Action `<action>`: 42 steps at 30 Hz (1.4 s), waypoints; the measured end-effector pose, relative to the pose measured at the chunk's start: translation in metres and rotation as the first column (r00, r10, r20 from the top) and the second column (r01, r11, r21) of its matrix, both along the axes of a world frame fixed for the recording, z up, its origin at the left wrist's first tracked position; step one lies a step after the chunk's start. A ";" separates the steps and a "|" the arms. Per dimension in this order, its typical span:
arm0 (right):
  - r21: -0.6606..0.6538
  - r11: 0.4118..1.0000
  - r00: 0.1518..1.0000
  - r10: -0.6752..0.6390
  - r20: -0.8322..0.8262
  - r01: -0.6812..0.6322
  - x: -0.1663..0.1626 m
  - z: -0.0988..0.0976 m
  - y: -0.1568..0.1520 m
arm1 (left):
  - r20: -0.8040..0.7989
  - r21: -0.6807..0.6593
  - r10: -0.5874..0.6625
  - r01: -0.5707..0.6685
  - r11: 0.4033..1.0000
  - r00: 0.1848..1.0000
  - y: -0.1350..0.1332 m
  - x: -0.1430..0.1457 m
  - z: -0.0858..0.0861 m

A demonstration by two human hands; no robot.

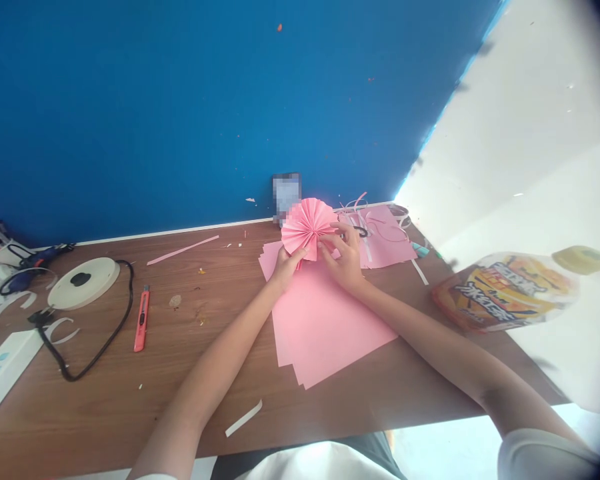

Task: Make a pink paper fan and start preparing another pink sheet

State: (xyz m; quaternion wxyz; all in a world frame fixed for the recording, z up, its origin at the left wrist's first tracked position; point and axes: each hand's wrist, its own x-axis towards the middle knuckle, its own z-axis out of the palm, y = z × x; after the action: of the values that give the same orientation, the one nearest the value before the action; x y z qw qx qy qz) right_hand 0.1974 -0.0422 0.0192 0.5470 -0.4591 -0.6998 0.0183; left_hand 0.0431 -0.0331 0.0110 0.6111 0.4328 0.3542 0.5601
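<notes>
A pleated pink paper rosette (310,219) is spread into a near-full round fan above the sheets. My left hand (284,268) grips its lower left edge, thumb in front and the other fingers hidden behind. My right hand (346,259) pinches the folds at the lower right, close to the centre, with fingers bent over the paper. Beneath both hands lies a stack of pink paper sheets (325,327), slightly fanned at its corners. A phone (286,190) leans on the blue wall just behind the rosette.
At right a large drink bottle (510,291) stands, tilted in view. More pink paper (387,243) with strips lies behind my right hand. Leftward are a red utility knife (141,320), a round white corded base (87,283), a power strip (10,367) and paper scraps.
</notes>
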 end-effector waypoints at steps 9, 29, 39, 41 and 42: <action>0.003 1.000 1.000 -0.010 0.009 0.010 0.001 -0.003 0.004 | 0.037 0.012 -0.093 0.093 0.996 0.995 -0.003 0.000 0.006; -0.101 0.990 0.986 -0.112 -0.125 0.100 -0.012 0.007 -0.007 | -0.291 0.258 -0.177 0.256 0.932 0.940 0.000 0.003 -0.003; -0.108 0.990 0.988 -0.100 -0.117 0.087 -0.013 0.010 -0.008 | -0.282 0.245 -0.083 0.156 0.957 0.956 -0.005 0.004 0.002; -0.124 0.991 0.989 -0.066 -0.132 0.049 -0.014 0.012 -0.007 | -0.284 0.234 -0.102 0.172 0.957 0.953 -0.006 0.003 0.003; -0.134 0.991 0.989 -0.048 -0.138 0.030 -0.014 0.012 -0.007 | -0.281 0.229 -0.111 0.179 0.957 0.953 -0.006 0.002 0.003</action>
State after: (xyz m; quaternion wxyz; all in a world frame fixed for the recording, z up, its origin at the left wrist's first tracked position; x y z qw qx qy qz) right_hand 0.1833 -0.0489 0.0313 0.5640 -0.5054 -0.6474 0.0862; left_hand 0.0450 -0.0394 0.0141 0.5381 0.6028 0.3260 0.4907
